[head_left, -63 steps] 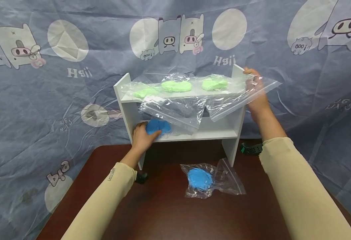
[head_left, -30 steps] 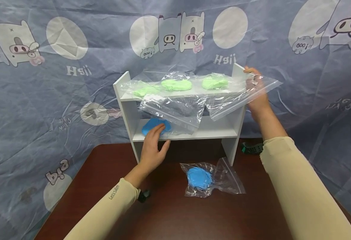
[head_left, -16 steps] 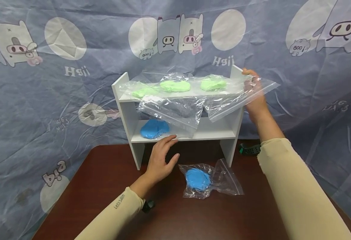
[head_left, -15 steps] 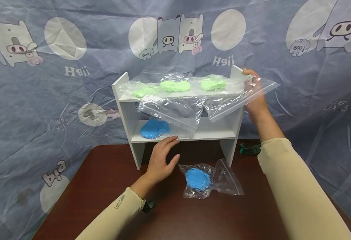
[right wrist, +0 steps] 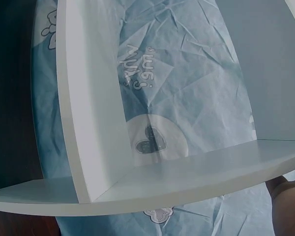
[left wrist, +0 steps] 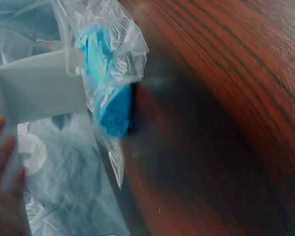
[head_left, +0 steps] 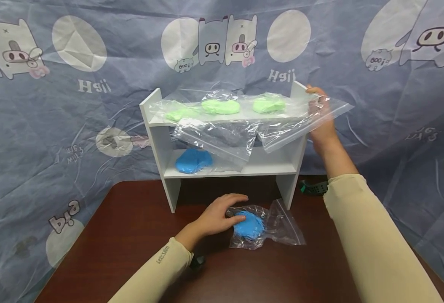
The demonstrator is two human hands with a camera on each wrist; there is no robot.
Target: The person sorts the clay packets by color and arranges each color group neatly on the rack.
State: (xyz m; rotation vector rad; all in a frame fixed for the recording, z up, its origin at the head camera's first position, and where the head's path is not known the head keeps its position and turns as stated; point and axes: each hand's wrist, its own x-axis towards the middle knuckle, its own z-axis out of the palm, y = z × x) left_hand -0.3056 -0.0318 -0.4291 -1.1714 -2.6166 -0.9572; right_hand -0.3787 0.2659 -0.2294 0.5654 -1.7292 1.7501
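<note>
My left hand [head_left: 223, 212] is over the left side of a clear zip bag [head_left: 286, 227] on the table, thumb and fingers spread apart. Inside that bag is a soft, crinkled blue bundle [head_left: 249, 226], with the thumb overlapping its near edge in the head view. My right hand [head_left: 322, 122] grips the right side panel [head_left: 299, 92] of a small white shelf [head_left: 226, 173], partly behind a hanging bag flap. In the right wrist view, fingers [right wrist: 285, 184] curl at the panel's edge. A second bagged blue bundle [head_left: 193, 160] sits at the left of the lower shelf.
Several clear zip bags with pale green bundles [head_left: 220, 106] lie along the top shelf, their zip ends [head_left: 222, 141] draping over the front. The dark wooden table [head_left: 123, 235] extends in front. A printed grey-blue cloth [head_left: 131, 75] hangs behind.
My left hand has let go of the blue bundle on the lower shelf, left it there, and moved down and right to the bag on the table. My right hand has stayed on the shelf.
</note>
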